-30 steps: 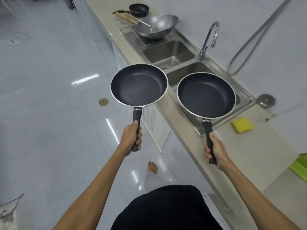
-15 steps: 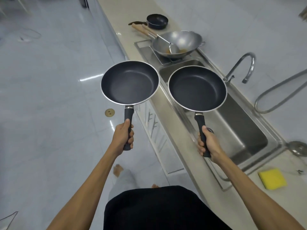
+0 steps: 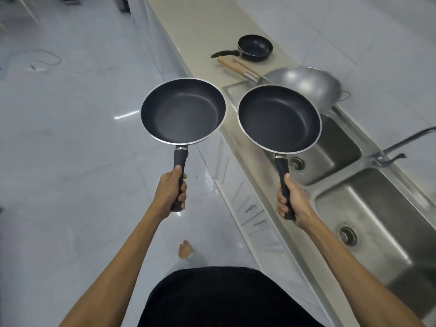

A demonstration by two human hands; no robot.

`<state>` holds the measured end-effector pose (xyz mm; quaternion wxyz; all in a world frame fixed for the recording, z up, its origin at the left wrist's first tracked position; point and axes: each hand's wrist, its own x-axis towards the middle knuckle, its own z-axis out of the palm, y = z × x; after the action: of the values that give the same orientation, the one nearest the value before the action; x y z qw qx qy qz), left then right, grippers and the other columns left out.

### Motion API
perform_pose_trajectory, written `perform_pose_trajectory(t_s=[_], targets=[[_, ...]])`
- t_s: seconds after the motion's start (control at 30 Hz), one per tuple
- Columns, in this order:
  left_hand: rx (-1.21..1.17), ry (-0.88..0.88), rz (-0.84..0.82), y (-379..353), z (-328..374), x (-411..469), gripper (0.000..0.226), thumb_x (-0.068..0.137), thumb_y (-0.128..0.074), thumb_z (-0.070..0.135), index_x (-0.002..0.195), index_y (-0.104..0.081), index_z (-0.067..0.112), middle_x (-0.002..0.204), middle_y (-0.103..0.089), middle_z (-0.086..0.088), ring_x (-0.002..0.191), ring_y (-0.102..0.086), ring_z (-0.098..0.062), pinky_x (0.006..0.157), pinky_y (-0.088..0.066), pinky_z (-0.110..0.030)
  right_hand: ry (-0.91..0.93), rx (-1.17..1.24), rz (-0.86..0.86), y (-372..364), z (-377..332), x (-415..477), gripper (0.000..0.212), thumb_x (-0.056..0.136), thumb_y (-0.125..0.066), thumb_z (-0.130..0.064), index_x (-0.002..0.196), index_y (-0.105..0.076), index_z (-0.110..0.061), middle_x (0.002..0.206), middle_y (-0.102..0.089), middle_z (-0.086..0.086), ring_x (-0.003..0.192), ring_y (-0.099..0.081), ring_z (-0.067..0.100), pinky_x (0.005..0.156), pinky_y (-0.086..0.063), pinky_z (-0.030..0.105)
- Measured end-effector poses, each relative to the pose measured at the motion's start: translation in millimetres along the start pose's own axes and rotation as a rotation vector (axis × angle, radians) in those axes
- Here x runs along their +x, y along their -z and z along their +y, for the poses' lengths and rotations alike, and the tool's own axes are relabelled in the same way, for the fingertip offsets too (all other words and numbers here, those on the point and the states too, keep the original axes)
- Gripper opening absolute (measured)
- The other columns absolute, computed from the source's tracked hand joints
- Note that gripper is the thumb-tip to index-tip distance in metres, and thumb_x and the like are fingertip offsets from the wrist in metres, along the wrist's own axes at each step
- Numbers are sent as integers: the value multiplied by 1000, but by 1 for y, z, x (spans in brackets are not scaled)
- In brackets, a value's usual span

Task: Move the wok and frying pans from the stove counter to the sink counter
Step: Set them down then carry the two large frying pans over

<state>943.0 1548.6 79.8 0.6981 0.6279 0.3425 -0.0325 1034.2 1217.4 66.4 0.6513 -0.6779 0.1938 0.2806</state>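
Note:
I carry two black non-stick frying pans by their handles. My left hand (image 3: 172, 192) grips the left frying pan (image 3: 183, 111), held level over the floor beside the counter. My right hand (image 3: 292, 201) grips the right frying pan (image 3: 279, 119), which hangs over the counter edge and the near end of the sink. Behind it a grey steel wok (image 3: 309, 87) with a wooden handle rests on the draining board, partly hidden by the right pan. A small black pan (image 3: 254, 47) lies further along the beige counter (image 3: 200, 27).
A double steel sink (image 3: 382, 223) runs along the counter at right, with a tap (image 3: 389, 152) at its back edge. White cabinet doors (image 3: 245, 204) line the counter's front. Glossy tiled floor (image 3: 70, 161) spreads to the left. My bare foot (image 3: 185, 249) shows below.
I have walked forward along the counter with both pans. The wok, the small pan and the sink have come nearer, and the yellow sponge has dropped out of view.

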Motion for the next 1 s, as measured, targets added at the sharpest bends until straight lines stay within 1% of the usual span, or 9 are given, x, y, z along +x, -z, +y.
perform_pose_trajectory(t_s=[0.17,0.37,0.5,0.6,0.73,0.9,1.0], targets=[[17,19,16,43,45,66,43,106,-39,46,89,-54,9,52,-46,-1,33,-40,-12,34,-39,-22,-15,24,-26,-66,-35,36,46,105,-43,-59,81,-49,-20,49,-41,-1,31,-35,14,33,-35,23],[-35,32,10,66,95,159,40,107,-41,44,93,-53,8,55,-45,-1,35,-38,-13,34,-39,-22,26,-20,-39,-116,-87,112,49,105,-43,-59,79,-48,-18,50,-42,1,32,-36,15,34,-35,25],[-33,11,17,70,133,235,40,107,-40,44,93,-53,8,54,-46,0,35,-38,-13,34,-40,-23,72,-20,-36,-147,-133,183,52,103,-44,-61,77,-48,-17,49,-41,2,32,-36,17,34,-36,25],[-45,30,41,68,164,290,41,106,-40,45,91,-54,10,52,-47,2,34,-38,-12,34,-38,-22,55,-37,-29,-167,-173,234,55,101,-45,-65,72,-47,-18,48,-41,1,31,-36,17,35,-36,24],[-43,26,42,64,205,349,42,106,-40,46,90,-54,10,51,-48,3,34,-39,-12,34,-39,-23,58,-16,-47,-190,-225,288,55,101,-47,-63,69,-49,-19,48,-42,2,30,-36,16,34,-35,24],[-40,24,44,67,246,409,41,105,-41,46,89,-55,10,52,-47,2,33,-39,-12,34,-39,-23,46,-4,-74,-214,-273,339,50,105,-43,-59,76,-49,-18,49,-42,1,31,-37,15,33,-35,24],[-27,25,45,74,265,446,40,105,-42,45,89,-55,10,51,-47,2,33,-38,-13,34,-39,-23,35,-4,-71,-234,-295,367,52,104,-43,-60,75,-49,-18,48,-41,0,31,-37,14,33,-35,23]])
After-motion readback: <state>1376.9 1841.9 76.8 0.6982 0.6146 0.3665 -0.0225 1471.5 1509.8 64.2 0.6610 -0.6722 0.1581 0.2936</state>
